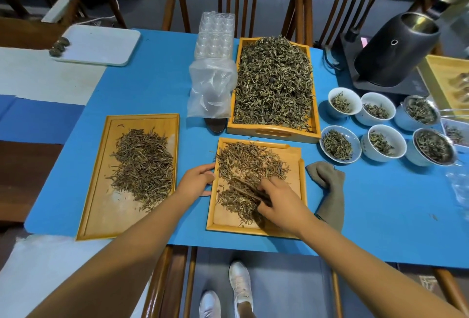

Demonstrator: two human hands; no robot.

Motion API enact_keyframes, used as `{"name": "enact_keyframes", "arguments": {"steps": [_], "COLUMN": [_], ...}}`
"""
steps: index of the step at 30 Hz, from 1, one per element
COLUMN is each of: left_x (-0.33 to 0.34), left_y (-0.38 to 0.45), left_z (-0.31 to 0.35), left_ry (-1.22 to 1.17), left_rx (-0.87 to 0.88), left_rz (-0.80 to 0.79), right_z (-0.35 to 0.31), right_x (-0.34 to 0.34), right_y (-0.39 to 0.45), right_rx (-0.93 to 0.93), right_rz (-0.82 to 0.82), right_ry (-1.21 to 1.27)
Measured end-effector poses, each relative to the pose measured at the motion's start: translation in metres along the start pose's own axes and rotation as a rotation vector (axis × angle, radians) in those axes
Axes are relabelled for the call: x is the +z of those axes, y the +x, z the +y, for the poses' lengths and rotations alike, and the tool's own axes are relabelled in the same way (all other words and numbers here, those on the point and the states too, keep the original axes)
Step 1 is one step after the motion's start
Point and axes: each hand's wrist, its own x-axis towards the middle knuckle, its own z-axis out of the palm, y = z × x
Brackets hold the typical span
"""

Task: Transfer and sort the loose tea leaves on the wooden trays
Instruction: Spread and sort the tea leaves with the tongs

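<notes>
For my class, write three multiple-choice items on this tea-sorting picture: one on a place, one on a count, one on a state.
1. Where does the grey cloth lie?
A. right of the near tray
B. on the white tray
C. inside a bowl

2. How many wooden trays hold tea?
A. one
B. three
C. five

3. What is the right hand doing?
A. resting open
B. lifting a bowl
C. holding dark tweezers

Key: 1 A, it touches the blue mat beside that tray. 2 B, left tray, near tray, deep tray. 3 C, fingers curl round them over the leaves.
</notes>
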Motion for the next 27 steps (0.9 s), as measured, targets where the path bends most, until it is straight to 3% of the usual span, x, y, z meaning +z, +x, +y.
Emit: {"name": "enact_keyframes", "arguments": {"steps": [6,11,23,27], "left_x": [0.0,0.001,0.001,0.001], "left_y": [-0.002,-0.002,-0.002,-0.001], "left_z": [0.001,0.0,0.0,-0.001], "left_ry": [0.009,0.011,0.026,0.025], "left_rx": [0.01,0.012,0.014,0.014], "left_rz": [0.004,0.004,0.014,0.01], "right_z": [0.005,0.012,0.0,0.001], "right_x": [0.001,0.01,0.026,0.02], "right_y": [-0.019,-0.036,-0.027,-0.034], "right_rx": [0.067,0.117,0.046,0.041], "right_rz": [0.165,0.145,0.053,0.096], "right_ry": [0.073,0.05,0.049,0.065]}}
